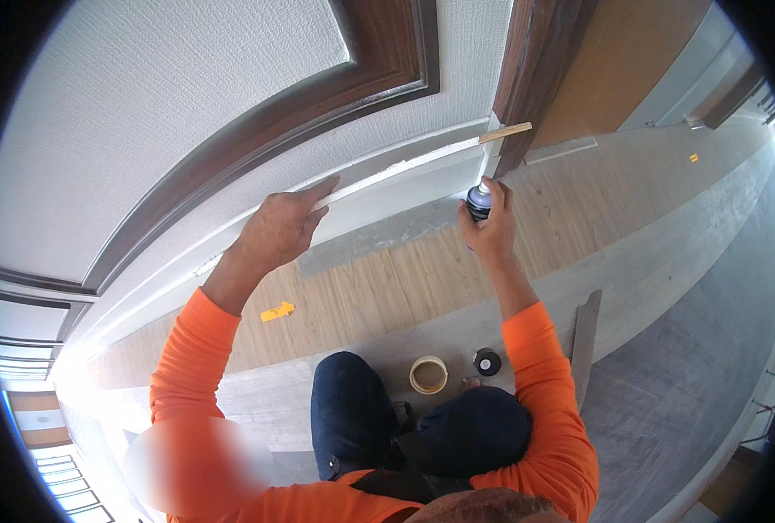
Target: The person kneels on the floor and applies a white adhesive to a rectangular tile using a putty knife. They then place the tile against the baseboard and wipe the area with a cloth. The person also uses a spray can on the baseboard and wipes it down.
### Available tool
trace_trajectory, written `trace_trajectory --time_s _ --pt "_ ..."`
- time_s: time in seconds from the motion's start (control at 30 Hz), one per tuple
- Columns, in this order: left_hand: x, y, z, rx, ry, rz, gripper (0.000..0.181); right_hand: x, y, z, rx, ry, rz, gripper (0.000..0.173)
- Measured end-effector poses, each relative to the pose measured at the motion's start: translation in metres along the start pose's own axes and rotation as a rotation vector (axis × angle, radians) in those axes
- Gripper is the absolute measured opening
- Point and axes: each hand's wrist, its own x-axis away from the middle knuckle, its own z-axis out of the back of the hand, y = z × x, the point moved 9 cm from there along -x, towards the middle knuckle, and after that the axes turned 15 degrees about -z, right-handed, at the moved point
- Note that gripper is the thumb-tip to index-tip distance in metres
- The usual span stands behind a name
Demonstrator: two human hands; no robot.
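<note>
My left hand (283,225) holds one end of a long thin wooden strip (407,163), its fingers above and below it. The strip is coated white along most of its length, with bare wood at the far right end, and lies in front of the white baseboard (400,189). In my right hand (494,222) is a spray can (479,201), upright, with the index finger at its white nozzle, close to the foot of the dark wooden door frame (524,85). A grey flat strip (374,238) rests on the floor beside the baseboard.
Near my knees stand a roll of tape (428,375) and a black round cap (486,361). A grey board piece (584,340) lies to the right. Orange arrow stickers (277,312) mark the wood-look floor (387,287). Dark wooden moulding (230,183) frames the textured wall panel.
</note>
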Motion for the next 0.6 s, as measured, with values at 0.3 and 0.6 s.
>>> trace_trajectory --time_s 0.3,0.6 --pt "0.001 -0.002 -0.003 -0.008 0.036 -0.011 0.045 -0.012 0.005 -0.002 0.014 -0.007 -0.045 0.064" --pt "0.003 -0.005 -0.004 -0.017 0.02 -0.023 0.05 0.004 0.018 -0.015 0.1 -0.143 -0.203 0.064"
